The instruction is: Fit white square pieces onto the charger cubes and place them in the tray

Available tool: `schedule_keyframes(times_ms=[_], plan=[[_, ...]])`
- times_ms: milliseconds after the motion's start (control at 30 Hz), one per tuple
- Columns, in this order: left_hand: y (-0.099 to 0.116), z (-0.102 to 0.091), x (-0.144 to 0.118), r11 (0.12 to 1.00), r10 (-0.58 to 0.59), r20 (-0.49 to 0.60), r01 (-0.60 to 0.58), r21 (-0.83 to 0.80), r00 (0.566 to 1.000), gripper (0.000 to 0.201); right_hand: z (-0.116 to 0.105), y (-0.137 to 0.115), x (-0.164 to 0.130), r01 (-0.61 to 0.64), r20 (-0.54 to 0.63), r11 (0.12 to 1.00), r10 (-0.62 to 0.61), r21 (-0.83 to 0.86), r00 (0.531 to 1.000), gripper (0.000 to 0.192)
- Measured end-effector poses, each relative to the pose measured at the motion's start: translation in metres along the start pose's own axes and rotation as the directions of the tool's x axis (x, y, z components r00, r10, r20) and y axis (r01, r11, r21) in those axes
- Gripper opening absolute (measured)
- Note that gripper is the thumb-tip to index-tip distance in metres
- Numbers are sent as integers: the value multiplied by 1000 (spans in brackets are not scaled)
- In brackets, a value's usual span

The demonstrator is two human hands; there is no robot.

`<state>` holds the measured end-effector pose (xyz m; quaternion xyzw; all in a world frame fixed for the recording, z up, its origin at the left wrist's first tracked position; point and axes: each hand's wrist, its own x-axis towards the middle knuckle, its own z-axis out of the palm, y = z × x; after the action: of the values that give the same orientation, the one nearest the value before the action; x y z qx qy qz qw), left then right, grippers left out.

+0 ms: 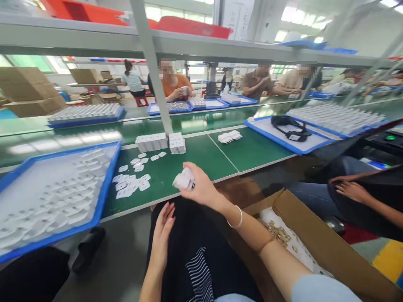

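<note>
Between the thumb and fingers of my right hand (200,184) are small white plastic parts (184,179), held just over the bench's front edge; how many I cannot tell. My left hand (163,228) is lower, over my lap, with its fingers stretched out and nothing in it. Loose flat white pieces (132,184) lie scattered on the green bench (198,155) to the left. Behind them stand neat stacks of white parts (151,141) and a smaller stack (177,143). A short row of white parts (230,136) sits farther right.
A blue-rimmed tray (118,157) with rows of white parts is at left. On the right, another blue-rimmed tray (267,140) bears a black strap-like device (291,128). An open cardboard box (315,222) stands beside my right arm. Co-workers sit across the line and at right.
</note>
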<state>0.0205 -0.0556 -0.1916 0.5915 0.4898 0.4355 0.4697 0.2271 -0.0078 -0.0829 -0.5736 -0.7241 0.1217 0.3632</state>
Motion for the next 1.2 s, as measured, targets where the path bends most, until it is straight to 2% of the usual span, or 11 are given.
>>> schedule_keyframes(times_ms=[67, 167, 267, 367, 500, 567, 633, 700, 767, 900, 1200], plan=[[31, 2, -14, 979, 59, -28, -64, -193, 998, 69, 25, -19, -39, 248, -41, 960, -244, 132, 969, 72], [63, 7, -33, 956, -46, -164, -5, -293, 985, 70, 53, -40, -76, 461, -220, 862, -417, 211, 882, 69], [74, 10, -45, 882, -183, -260, 41, -470, 948, 75, 69, -49, -86, 528, -288, 822, -464, 214, 838, 68], [71, 8, -50, 813, -168, -194, 24, -581, 967, 69, 76, -54, -87, 553, -284, 799, -487, 238, 826, 67], [57, 3, -50, 761, -255, -254, 32, -647, 933, 47, 66, -60, -82, 463, -71, 778, -481, 425, 874, 77], [50, -2, -49, 742, -326, -341, 15, -670, 882, 42, 52, -64, -61, 344, 208, 758, -526, 553, 825, 78], [46, -8, -50, 715, -346, -362, -7, -699, 866, 40, 40, -68, -24, 217, 446, 759, -560, 615, 698, 57], [47, -15, -52, 652, -340, -327, -29, -758, 882, 42, 37, -71, 27, 159, 537, 877, -411, 454, 736, 22], [51, -19, -54, 572, -332, -290, -53, -818, 898, 45, 43, -73, 78, 132, 526, 975, -208, 178, 825, 21], [55, -22, -60, 535, -339, -294, -74, -842, 894, 41, 71, -78, 146, 98, 583, 995, -87, 13, 808, 31], [36, -29, -63, 646, -233, -310, -92, -758, 922, 35, 111, -79, 170, 69, 641, 993, 5, -91, 767, 18]])
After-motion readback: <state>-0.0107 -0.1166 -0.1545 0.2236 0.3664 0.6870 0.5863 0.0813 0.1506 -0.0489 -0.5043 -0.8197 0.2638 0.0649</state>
